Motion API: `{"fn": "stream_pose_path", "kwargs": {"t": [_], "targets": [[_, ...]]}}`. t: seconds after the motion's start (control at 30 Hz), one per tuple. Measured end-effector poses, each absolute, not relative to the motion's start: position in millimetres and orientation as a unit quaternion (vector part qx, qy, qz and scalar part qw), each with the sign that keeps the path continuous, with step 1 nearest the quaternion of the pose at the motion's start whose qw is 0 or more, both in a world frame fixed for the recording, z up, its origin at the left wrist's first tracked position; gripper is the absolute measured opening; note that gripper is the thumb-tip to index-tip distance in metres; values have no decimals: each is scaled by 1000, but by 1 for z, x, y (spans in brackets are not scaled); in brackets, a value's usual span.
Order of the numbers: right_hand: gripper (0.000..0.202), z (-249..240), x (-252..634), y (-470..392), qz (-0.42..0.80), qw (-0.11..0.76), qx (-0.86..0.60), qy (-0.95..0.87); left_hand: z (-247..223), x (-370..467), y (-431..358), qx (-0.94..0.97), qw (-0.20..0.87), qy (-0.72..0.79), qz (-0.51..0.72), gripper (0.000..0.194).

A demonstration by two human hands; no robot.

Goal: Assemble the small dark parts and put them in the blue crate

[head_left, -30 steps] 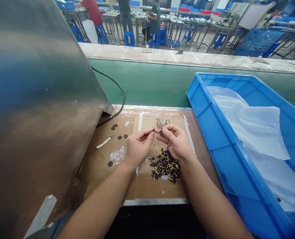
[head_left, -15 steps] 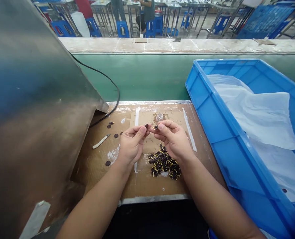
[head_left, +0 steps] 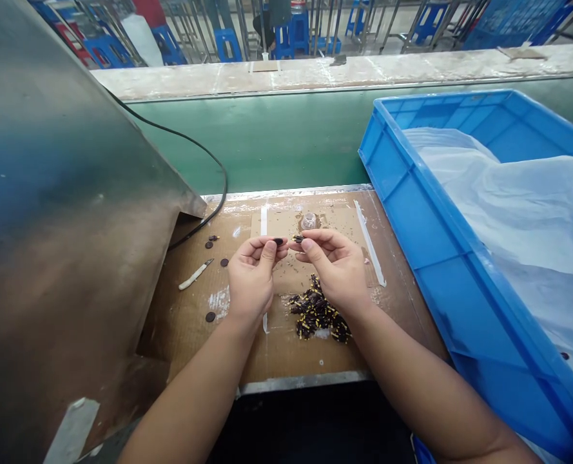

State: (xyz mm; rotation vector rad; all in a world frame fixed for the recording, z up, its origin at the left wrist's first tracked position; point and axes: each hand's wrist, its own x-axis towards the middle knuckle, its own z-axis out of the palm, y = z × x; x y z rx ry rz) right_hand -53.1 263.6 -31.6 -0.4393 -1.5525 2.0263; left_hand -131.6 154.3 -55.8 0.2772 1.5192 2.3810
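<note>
Dark, flat, round disc (head_left: 278, 241) is pinched between the thumb and fingers of the left hand (head_left: 251, 277), just beside the tips of the other hand. Taking the gap between the hands as the clock's centre, the right hand (head_left: 339, 270) lies towards four o'clock, its thumb and fingers gripping small, dark, yellow-tipped material (head_left: 298, 238); whether that is one piece or several, I cannot tell.

At five o'clock, a loose heap of small, dark, yellow-tipped pieces (head_left: 315, 316) rests on the brown, cardboard-covered worktop (head_left: 291, 366), its right edge partly hidden by the right forearm. Near one o'clock stands a small, clear, cup-like container (head_left: 309, 221). Between eight and nine o'clock lies a slim, white-handled knife (head_left: 195, 274), its blade pointing up and away; a dark disc (head_left: 224, 263) is near its tip, and another dark disc (head_left: 210, 317) lies towards half past seven.

At three o'clock is a large, blue plastic crate (head_left: 402, 212) with thin, white sheets (head_left: 499, 193) inside. A thin, black cable (head_left: 223, 174) curves down at half past ten, beside the large, grey metal panel (head_left: 73, 225) at nine.
</note>
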Motion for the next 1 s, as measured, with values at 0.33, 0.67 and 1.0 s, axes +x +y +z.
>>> {"fn": "stream_pose_path", "kwargs": {"t": [0.33,0.67,1.0], "targets": [[16,-31,-51,262,756,264,-138,-582,-54,-131,153,117,152,534,824,21],[15,-31,-50,260,727,275,-118,-618,-50,-136,151,41,246,446,860,24],[16,-33,-50,260,712,276,-101,-638,-47,-135,151,70,242,456,854,23]]}}
